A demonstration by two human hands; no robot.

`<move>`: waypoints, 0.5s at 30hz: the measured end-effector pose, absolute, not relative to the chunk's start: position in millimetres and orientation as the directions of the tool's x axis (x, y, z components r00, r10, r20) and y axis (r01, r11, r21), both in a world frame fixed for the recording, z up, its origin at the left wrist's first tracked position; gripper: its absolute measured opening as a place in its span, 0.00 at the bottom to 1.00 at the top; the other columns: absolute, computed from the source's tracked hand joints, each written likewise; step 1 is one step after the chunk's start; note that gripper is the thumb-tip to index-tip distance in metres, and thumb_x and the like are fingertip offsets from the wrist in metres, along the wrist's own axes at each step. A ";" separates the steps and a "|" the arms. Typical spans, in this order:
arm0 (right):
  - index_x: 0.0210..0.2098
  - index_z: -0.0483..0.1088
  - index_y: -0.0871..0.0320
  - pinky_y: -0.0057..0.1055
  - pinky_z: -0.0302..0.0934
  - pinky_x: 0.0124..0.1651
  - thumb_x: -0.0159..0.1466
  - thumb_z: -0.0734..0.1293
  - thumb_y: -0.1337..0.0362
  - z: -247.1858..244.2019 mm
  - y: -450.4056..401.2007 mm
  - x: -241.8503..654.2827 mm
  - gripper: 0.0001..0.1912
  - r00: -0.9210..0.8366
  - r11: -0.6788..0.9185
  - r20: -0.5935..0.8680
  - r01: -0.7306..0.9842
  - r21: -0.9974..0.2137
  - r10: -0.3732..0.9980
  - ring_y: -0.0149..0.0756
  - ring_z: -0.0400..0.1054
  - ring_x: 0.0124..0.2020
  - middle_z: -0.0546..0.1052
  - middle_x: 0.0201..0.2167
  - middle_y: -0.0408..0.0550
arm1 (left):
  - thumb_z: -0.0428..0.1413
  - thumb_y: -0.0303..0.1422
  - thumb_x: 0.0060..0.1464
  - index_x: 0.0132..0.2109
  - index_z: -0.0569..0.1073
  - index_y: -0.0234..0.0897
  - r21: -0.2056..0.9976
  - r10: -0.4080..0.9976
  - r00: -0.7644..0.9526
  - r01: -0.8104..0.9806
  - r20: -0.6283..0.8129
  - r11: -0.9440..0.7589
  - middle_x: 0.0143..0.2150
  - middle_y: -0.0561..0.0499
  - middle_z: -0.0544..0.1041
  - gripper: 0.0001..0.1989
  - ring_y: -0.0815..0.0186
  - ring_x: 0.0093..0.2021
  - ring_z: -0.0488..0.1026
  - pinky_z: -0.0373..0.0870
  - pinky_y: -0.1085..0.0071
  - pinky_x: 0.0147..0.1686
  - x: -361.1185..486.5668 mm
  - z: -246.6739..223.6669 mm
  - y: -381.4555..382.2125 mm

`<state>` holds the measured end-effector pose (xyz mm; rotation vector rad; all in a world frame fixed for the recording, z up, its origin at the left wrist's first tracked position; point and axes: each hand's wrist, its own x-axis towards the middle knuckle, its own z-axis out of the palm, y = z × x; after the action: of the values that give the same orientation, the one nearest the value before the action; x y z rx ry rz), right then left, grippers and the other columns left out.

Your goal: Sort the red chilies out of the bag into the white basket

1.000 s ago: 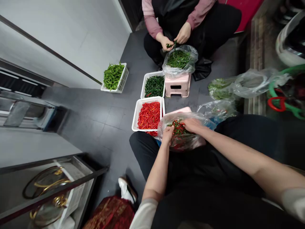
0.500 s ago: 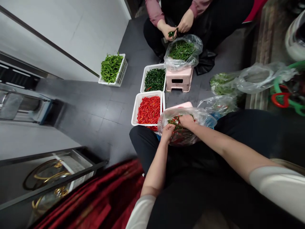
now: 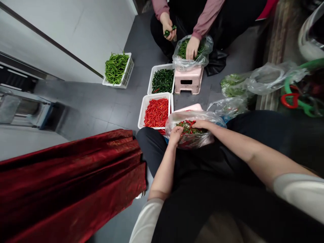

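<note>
Between my knees rests a clear plastic bag on a pink stool, with red chillies and green stems inside. My left hand is closed at the bag's left side, fingers pinched; what it grips is too small to make out. Inside the opening, my right hand has its fingertips closed on a red chilli. Just beyond my left knee stands a white basket heaped with red chillies.
Dark green chillies fill another white basket. Long green peppers lie in a basket by the wall. Opposite, a co-worker's hand reaches into a bag on a pink stool. A red curtain hangs left; bagged greens lie right.
My right hand has lifted slightly among the stems and now shows a red chilli at its fingertips. The co-worker's hands have parted, one going into their bag. The red cloth swung further into view.
</note>
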<state>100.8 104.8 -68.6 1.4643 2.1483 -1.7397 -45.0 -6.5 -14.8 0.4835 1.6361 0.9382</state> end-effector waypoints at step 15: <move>0.39 0.67 0.58 0.24 0.57 0.28 0.47 0.73 0.60 -28.5 94.0 110.6 0.21 -0.694 -0.275 -0.409 0.302 -0.913 0.593 0.28 0.62 0.25 0.71 0.29 0.41 | 0.61 0.44 0.46 0.28 0.63 0.35 0.707 0.718 -0.147 -0.389 -0.680 0.591 0.17 0.60 0.58 0.19 0.79 0.15 0.50 0.43 0.78 0.17 -26.6 -15.7 14.0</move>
<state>110.6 94.0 -28.5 1.2700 1.9963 -2.3695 -26.6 14.0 -15.7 0.3021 1.4175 0.9869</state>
